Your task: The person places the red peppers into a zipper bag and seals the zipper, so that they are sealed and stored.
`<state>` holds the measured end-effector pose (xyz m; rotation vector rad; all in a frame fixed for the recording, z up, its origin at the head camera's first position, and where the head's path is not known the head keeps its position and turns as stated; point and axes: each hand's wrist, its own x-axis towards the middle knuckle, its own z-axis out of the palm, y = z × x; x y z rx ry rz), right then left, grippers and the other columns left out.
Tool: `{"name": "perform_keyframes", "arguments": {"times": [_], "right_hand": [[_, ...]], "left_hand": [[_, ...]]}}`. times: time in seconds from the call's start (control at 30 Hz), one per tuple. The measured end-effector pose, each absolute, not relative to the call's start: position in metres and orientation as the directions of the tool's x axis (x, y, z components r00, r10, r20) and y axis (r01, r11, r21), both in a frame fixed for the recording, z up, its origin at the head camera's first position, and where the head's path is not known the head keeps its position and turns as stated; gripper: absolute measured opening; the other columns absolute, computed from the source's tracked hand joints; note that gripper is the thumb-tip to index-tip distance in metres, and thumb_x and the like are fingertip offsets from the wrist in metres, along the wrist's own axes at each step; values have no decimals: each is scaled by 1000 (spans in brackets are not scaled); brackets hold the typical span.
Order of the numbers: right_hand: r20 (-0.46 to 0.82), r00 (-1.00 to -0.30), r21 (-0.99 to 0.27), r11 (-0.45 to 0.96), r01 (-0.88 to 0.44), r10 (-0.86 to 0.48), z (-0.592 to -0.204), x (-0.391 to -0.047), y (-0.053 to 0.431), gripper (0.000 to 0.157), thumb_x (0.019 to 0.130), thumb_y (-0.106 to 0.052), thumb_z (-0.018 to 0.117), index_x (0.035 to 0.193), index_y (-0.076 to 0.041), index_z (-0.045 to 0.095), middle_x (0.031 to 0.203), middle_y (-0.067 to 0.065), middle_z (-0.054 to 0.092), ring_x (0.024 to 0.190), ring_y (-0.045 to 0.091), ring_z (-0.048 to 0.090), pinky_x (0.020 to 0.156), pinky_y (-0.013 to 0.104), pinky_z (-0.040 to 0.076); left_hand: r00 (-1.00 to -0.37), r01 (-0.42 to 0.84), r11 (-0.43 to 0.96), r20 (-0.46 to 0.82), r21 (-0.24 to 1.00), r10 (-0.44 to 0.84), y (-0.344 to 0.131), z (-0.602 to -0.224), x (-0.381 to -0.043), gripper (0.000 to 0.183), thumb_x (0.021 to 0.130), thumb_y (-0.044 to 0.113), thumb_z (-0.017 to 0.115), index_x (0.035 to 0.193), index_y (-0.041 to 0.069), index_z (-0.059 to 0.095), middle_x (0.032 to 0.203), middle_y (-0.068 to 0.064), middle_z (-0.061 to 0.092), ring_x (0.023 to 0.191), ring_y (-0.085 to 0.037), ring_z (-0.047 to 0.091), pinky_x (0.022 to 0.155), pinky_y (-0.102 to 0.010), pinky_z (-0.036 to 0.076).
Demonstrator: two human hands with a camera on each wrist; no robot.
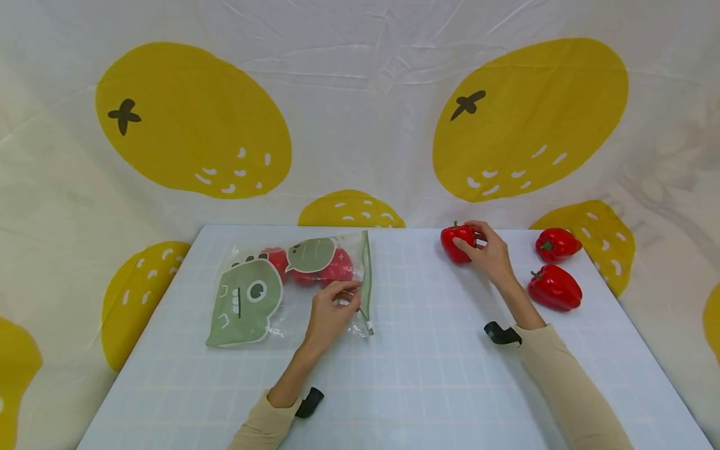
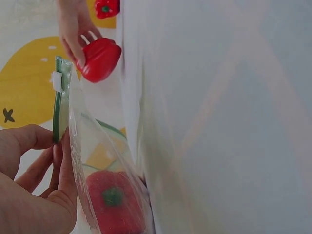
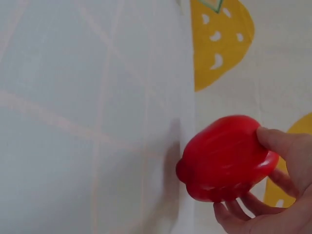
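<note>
My left hand (image 1: 333,312) pinches the open edge of a clear zip bag (image 1: 292,315) between thumb and fingers, near its green strip and white slider (image 2: 57,82). The bag lies on its side with a green cartoon creature printed on it. Inside it are red bell peppers (image 2: 116,202), partly hidden by the print. My right hand (image 1: 490,253) grips another red bell pepper (image 3: 226,158), thumb on one side and fingers on the other, near the table's back edge and to the right of the bag.
Two more red bell peppers, one (image 1: 557,244) behind the other (image 1: 555,288), lie at the table's right edge. A pale checked cloth (image 1: 416,375) covers the table. Behind it hangs a white curtain (image 1: 360,125) with yellow fruit prints.
</note>
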<state>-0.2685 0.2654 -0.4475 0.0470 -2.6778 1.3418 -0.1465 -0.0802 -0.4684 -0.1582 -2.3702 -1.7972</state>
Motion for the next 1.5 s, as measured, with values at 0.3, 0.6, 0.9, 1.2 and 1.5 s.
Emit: {"name": "perform_keyframes", "arguments": {"times": [0.3,0.6,0.9,1.2,1.5], "right_hand": [[126,-991,-848,523,-86,42,-447,-265,247,62,96,-34,73,148,-10,47,148,16,51,136,36,46,107,54,48],[112,-993,-885,457,-86,29,-448,-262,226,64,95,-36,75,147,-11,48,147,15,53,135,34,48,106,53,49],[91,-996,-918,389,-75,23,-447,-261,204,63,94,-36,76,145,-13,49,147,15,53,136,35,48,103,53,52],[72,-997,-947,315,-71,-10,-447,-259,185,63,94,-35,75,147,-12,48,148,14,52,137,33,48,105,52,51],[-9,-1000,-973,229,5,-18,-446,-257,164,63,96,-31,74,150,-14,46,152,12,49,139,32,46,107,50,49]], "left_hand": [[-977,200,262,212,944,-20,-81,-470,-147,24,92,4,75,116,5,76,105,-10,74,88,-23,69,74,-19,59],[-974,215,264,227,940,-16,-82,-469,-145,23,92,3,74,115,3,76,104,-9,73,87,-21,69,73,-21,60],[-980,187,270,200,945,-20,-82,-468,-144,23,93,6,75,116,5,76,105,-7,74,88,-21,69,74,-22,60],[-977,197,257,210,946,-24,-82,-468,-143,24,92,5,74,116,4,76,106,-9,73,89,-22,69,74,-20,59],[-978,177,228,197,957,-65,-78,-465,-145,24,91,-2,74,114,-2,74,105,-17,74,89,-31,69,71,-13,55]]}}
